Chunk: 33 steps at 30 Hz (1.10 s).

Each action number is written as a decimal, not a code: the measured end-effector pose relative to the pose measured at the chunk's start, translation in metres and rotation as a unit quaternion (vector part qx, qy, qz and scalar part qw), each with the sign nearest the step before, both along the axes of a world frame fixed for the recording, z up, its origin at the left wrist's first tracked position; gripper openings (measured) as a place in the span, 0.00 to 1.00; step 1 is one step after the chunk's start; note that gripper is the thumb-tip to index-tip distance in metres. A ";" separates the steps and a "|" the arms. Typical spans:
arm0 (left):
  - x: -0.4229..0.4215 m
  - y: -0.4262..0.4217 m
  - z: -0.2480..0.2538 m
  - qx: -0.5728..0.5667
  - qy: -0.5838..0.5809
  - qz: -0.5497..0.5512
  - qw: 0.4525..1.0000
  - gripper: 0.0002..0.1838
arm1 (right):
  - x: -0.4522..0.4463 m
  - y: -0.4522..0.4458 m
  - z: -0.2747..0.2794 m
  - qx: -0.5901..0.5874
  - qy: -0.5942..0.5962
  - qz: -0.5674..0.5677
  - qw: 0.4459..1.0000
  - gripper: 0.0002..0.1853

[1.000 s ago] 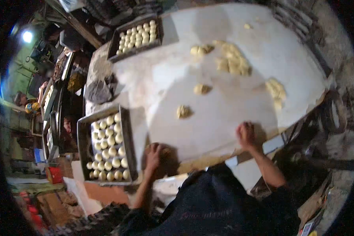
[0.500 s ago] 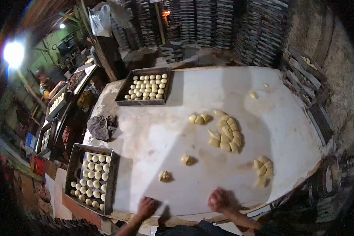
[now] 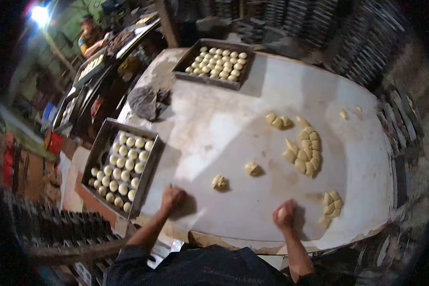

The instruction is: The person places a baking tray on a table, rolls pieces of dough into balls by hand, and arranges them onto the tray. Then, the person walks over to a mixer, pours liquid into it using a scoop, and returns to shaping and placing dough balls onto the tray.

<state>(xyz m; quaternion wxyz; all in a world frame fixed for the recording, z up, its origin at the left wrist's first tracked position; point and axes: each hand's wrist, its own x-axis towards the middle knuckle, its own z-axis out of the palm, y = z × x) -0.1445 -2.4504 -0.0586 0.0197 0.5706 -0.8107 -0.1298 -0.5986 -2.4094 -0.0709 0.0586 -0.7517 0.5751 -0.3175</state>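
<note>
My left hand is curled against the table, just right of the near tray of dough balls; whatever lies under its fingers is hidden. My right hand is closed around a pale piece of dough, of which only a bit shows. Between and beyond the hands sit two rough dough lumps, one on the left and one on the right. Right of my right hand lies a small cluster of cut dough. A larger curved group of cut dough pieces spreads farther back.
A second tray of dough balls stands at the table's far left edge. A dark crumpled cloth lies between the trays. Small dough bits rest at the far right. Another person is at a bench at upper left.
The camera view has tilted and swung, shifting the whole table. My left hand has moved forward and closer to the near tray. My right hand remains closed, near the cut dough cluster.
</note>
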 end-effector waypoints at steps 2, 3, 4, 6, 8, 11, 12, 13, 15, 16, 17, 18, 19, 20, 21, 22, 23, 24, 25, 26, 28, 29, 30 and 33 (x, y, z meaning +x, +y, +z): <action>0.023 -0.026 -0.016 -0.195 0.197 0.104 0.955 0.06 | 0.012 -0.036 -0.007 -0.022 0.035 -0.091 0.995 0.05; 0.020 -0.046 -0.031 -0.239 0.178 0.100 0.949 0.08 | 0.023 -0.048 -0.017 -0.020 0.085 -0.164 0.983 0.03; 0.012 -0.062 -0.050 -0.246 0.213 0.088 0.941 0.09 | 0.037 -0.057 -0.024 -0.008 0.091 -0.144 0.985 0.03; -0.022 -0.067 -0.034 -0.164 0.349 0.110 0.916 0.07 | 0.069 -0.066 -0.034 -0.017 -0.105 -0.291 0.951 0.03; -0.053 -0.043 0.007 -0.121 0.256 0.140 0.949 0.06 | 0.080 -0.042 -0.046 0.004 -0.005 -0.257 0.966 0.07; -0.032 0.025 -0.056 0.006 0.424 0.070 0.903 0.15 | 0.105 0.007 0.002 0.056 0.061 -0.150 0.985 0.06; -0.013 0.047 -0.030 -0.090 0.333 -0.020 0.938 0.18 | 0.096 0.013 0.020 0.158 0.086 -0.161 0.970 0.07; 0.011 0.059 -0.015 -0.085 0.337 -0.008 0.937 0.18 | 0.089 0.017 0.027 0.197 0.042 -0.207 0.957 0.09; 0.063 0.071 0.014 0.188 0.333 -0.007 0.924 0.23 | -0.002 0.009 -0.017 0.300 -0.024 -0.204 0.932 0.12; 0.095 0.074 0.037 0.115 0.393 0.006 0.912 0.20 | 0.060 -0.010 0.044 0.460 -0.184 -0.345 0.797 0.12; 0.132 0.070 0.059 0.037 0.448 0.019 0.893 0.18 | 0.075 -0.019 0.041 0.444 -0.176 -0.332 0.814 0.13; 0.173 0.060 0.073 0.019 0.458 0.071 0.886 0.18 | 0.089 -0.030 0.037 0.427 -0.168 -0.317 0.830 0.15; 0.218 0.048 0.079 -0.043 0.346 0.123 0.929 0.17 | 0.137 -0.039 0.047 0.389 -0.234 -0.242 0.857 0.13; 0.262 0.036 0.124 -0.031 0.342 0.216 0.914 0.14 | 0.203 -0.053 0.060 0.345 -0.298 -0.165 0.874 0.12; 0.307 0.023 0.097 -0.116 0.238 0.260 0.929 0.11 | 0.260 -0.074 0.065 0.362 -0.312 -0.068 0.876 0.11; 0.350 0.005 0.064 -0.260 0.192 0.316 0.892 0.10 | 0.333 -0.085 0.086 0.369 -0.325 0.003 0.871 0.12; 0.387 -0.009 0.058 -0.234 0.386 0.367 0.813 0.14 | 0.394 -0.095 0.098 0.374 -0.320 0.052 0.869 0.14; 0.420 -0.024 0.040 -0.143 0.362 0.449 0.804 0.16 | 0.449 -0.109 0.105 0.328 -0.240 0.164 0.899 0.15; 0.448 -0.029 0.014 -0.130 0.315 0.450 0.826 0.23 | 0.509 -0.114 0.136 0.242 -0.136 0.257 0.926 0.16; 0.449 -0.024 0.019 -0.133 0.316 0.454 0.823 0.23 | 0.562 -0.112 0.152 0.171 -0.181 0.313 0.917 0.16; 0.442 -0.010 0.039 -0.178 0.082 0.357 0.913 0.29 | 0.651 -0.123 0.151 0.071 -0.229 0.418 0.877 0.13; 0.441 -0.001 0.039 -0.248 0.116 0.334 0.902 0.35 | 0.690 -0.127 0.140 0.044 -0.238 0.447 0.861 0.13; 0.437 0.012 0.052 -0.288 0.067 0.347 0.890 0.35 | 0.721 -0.130 0.125 0.019 -0.248 0.477 0.843 0.14; 0.388 0.071 0.091 -0.313 0.095 0.478 0.815 0.34 | 0.755 -0.133 0.068 0.064 0.038 0.501 0.862 0.18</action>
